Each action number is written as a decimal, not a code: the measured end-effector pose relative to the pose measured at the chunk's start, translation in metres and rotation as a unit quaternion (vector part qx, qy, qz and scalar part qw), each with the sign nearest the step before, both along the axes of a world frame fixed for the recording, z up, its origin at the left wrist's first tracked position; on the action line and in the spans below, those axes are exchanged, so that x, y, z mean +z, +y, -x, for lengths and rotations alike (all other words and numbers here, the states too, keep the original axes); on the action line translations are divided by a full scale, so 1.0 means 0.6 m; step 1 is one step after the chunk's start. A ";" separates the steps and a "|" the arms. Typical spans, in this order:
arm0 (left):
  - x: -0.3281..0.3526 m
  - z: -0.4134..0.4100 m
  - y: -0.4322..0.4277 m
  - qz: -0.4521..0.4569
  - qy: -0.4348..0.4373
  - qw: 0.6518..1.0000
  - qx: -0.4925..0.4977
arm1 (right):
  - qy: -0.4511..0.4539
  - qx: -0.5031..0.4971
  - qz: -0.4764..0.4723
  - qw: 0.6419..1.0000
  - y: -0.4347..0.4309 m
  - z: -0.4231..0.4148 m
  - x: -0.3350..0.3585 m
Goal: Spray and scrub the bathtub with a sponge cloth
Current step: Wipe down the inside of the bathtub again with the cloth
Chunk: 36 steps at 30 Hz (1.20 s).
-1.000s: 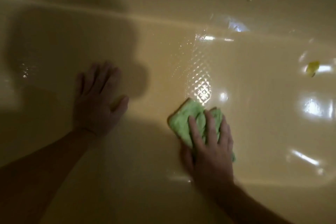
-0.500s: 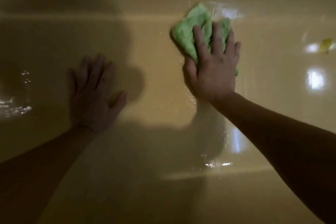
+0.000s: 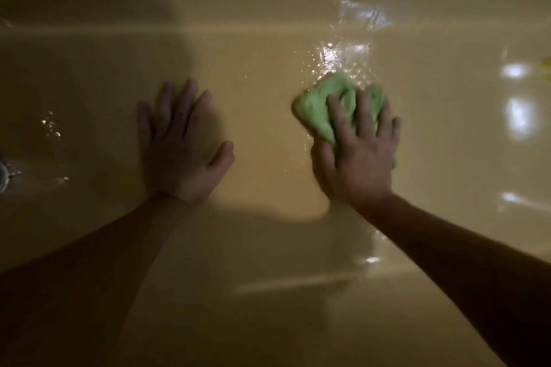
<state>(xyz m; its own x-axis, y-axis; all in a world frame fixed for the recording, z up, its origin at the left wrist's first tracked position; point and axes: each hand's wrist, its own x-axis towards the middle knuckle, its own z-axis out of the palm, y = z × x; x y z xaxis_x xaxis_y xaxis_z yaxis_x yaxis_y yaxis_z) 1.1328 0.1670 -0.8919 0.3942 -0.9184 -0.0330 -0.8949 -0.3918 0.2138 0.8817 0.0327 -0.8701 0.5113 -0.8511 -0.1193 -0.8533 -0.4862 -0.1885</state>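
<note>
The beige bathtub (image 3: 268,48) fills the head view, its floor wet and glinting right of centre. My right hand (image 3: 359,155) presses a crumpled green sponge cloth (image 3: 320,107) flat against the tub floor, fingers spread over it. My left hand (image 3: 179,146) lies flat on the tub floor to the left, palm down, fingers apart, holding nothing. It sits in shadow. No spray bottle is in view.
A metal drain fitting (image 3: 3,177) shows at the far left edge. A small yellow object (image 3: 547,62) lies at the far right edge near bright reflections. The tub's near rim (image 3: 298,284) runs across below the hands.
My right hand swept the cloth up to the far wall's base, then back down toward me. The left hand stayed planted.
</note>
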 end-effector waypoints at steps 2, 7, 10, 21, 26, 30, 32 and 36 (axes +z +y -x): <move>0.000 -0.004 -0.002 -0.001 0.001 1.000 -0.008 | -0.009 -0.029 0.025 0.999 -0.075 -0.085 -0.002; 0.000 -0.010 -0.004 0.018 0.012 1.000 -0.002 | 0.003 0.025 0.030 0.999 -0.045 -0.068 0.003; 0.002 -0.012 -0.008 0.022 0.021 1.000 -0.001 | 0.011 0.086 -0.007 0.996 0.087 0.034 0.015; 0.007 -0.035 -0.016 0.029 0.015 0.999 -0.027 | 0.019 0.066 0.022 0.997 -0.031 -0.122 0.005; 0.005 -0.073 -0.014 0.038 0.033 0.998 -0.037 | 0.013 0.072 0.060 0.996 -0.065 -0.165 0.003; 0.001 -0.075 0.005 0.061 0.034 0.997 -0.024 | 0.022 0.077 -0.010 0.997 0.127 -0.034 0.011; 0.001 -0.067 0.038 0.065 0.031 0.997 -0.022 | 0.045 0.092 -0.059 0.993 0.215 0.023 0.034; 0.002 -0.045 0.136 0.077 0.031 0.997 -0.005 | 0.062 0.123 -0.109 0.984 0.242 0.049 0.051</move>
<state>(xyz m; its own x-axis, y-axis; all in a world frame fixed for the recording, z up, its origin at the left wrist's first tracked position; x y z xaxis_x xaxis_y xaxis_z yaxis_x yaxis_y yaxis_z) 1.1597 0.2486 -0.8906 0.3874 -0.9180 0.0852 -0.8817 -0.3419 0.3252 0.8525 0.1781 -0.8397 0.6689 -0.6504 -0.3599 -0.7376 -0.6407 -0.2131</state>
